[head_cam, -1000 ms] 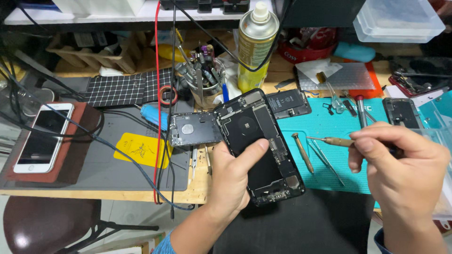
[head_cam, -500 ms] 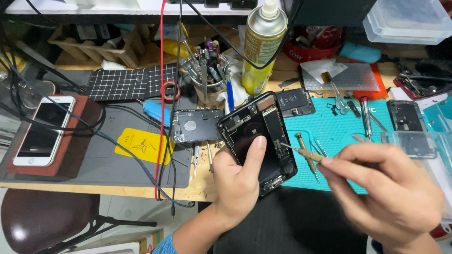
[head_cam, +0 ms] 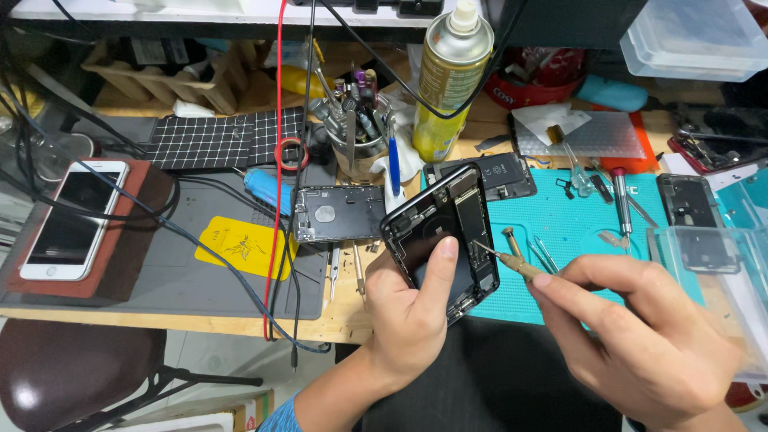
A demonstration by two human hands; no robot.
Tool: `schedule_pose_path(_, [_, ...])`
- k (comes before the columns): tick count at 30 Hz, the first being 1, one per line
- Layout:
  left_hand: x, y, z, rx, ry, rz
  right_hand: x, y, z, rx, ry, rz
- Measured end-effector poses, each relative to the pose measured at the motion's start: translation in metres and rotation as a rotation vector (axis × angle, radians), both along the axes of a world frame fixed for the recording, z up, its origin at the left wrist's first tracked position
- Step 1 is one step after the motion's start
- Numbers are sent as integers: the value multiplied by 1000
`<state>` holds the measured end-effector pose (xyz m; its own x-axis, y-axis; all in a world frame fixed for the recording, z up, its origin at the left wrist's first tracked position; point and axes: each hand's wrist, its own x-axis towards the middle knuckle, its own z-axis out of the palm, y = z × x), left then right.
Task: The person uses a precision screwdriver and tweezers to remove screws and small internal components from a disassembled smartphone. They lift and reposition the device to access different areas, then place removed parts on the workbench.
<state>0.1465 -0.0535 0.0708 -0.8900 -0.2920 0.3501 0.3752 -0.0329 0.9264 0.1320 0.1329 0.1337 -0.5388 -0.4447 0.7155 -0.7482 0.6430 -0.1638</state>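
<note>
Far left: a white phone (head_cam: 70,218) lies face up on a reddish-brown block (head_cam: 128,248), with black cables crossing over it.
Grey mat: a yellow sheet (head_cam: 240,244) lies on your grey work mat (head_cam: 160,280); a red wire (head_cam: 276,200) runs down past it.
Middle of bench: a grey phone back (head_cam: 336,214) lies flat, just below a cup of tools (head_cam: 360,136); a gold spray can (head_cam: 452,84) stands upright to the right of the cup.
Left hand: your left hand (head_cam: 408,320) is closed around the opened phone (head_cam: 440,240), thumb pressed across its insides, holding it tilted above the front edge of the bench.
Right hand: your right hand (head_cam: 640,336) pinches a small screwdriver (head_cam: 508,260) between thumb and fingertips; its tip touches the inside of the opened phone near the right edge.
Teal mat: a teal mat (head_cam: 576,232) lies behind the right hand, with loose tools on it.
Far right: a clear plastic tray (head_cam: 720,264) sits at the bench edge.
</note>
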Motion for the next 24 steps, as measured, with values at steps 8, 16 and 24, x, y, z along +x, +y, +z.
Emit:
schedule_pose_path(8, [-1,0,-2,-117,41,67,-1,-3,-5,26,65,-5])
schedule_pose_path(16, [-8,-1,-5,-229,66,182,-11,-11,-9,20,122,10])
schedule_pose_path(24, [-11,1,-8,-247,62,196,-13,-13,-20,-25,68,39])
